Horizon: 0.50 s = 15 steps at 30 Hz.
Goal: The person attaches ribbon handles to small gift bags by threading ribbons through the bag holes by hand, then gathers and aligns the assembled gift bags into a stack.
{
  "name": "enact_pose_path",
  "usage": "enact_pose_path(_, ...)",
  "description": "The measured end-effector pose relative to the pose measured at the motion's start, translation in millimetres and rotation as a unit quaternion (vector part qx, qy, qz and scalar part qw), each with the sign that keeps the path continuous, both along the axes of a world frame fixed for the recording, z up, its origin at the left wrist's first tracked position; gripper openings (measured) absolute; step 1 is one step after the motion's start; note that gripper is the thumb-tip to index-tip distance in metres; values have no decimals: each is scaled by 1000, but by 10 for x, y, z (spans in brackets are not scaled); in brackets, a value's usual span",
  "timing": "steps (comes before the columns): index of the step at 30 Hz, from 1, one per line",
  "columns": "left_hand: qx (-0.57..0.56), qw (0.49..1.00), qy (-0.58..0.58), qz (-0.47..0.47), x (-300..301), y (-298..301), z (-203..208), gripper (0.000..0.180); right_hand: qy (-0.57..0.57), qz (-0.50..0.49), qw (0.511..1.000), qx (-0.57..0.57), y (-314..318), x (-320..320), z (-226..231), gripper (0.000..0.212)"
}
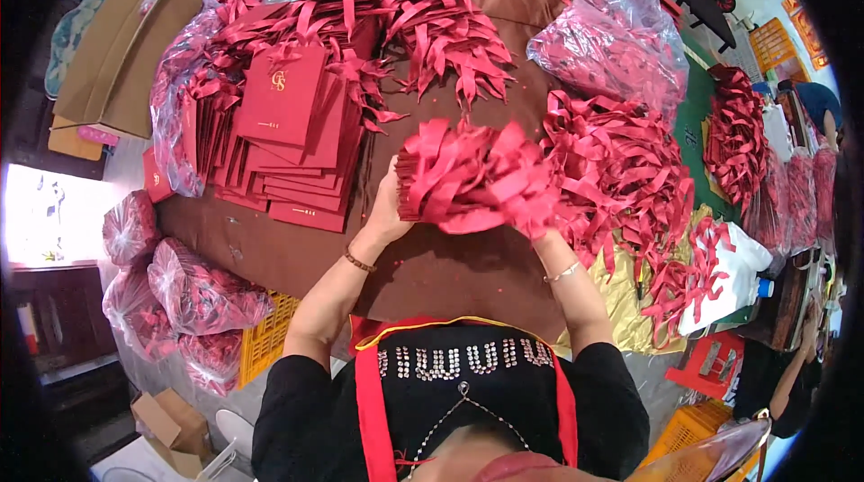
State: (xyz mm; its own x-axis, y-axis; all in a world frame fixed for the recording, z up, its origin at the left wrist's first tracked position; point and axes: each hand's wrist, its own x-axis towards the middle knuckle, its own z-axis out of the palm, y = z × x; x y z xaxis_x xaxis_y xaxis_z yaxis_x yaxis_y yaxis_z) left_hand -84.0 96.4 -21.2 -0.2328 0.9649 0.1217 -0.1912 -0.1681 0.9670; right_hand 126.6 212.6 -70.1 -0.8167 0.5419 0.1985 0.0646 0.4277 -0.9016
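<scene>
Between my two hands, above the brown-covered table, is a thick stack of flat red paper bags with loose red ribbon handles. My left hand is wrapped round the stack's left side, where the bag edges show in layers. At the opposite side my right hand grips it from below; ribbons cover most of its fingers. Left of the stack lies a fanned pile of red bags with gold emblems. A large heap of ribbon-handled bags is close on the right.
Another ribboned pile lies at the far side. Clear plastic sacks of red goods stand at the right and on the floor at left. A cardboard box is at far left. Someone in a dark top is at the right edge.
</scene>
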Motion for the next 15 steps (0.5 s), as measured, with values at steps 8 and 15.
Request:
enact_pose_path(8, 14, 984, 165, 57, 8, -38, -166, 51, -11, -40, 997, 70, -46, 37, 25, 49)
enact_pose_path(15, 2, 997, -68, 47, 197, -151, -363, 63, -30, -84, 990, 112, -74, 36, 0, 47)
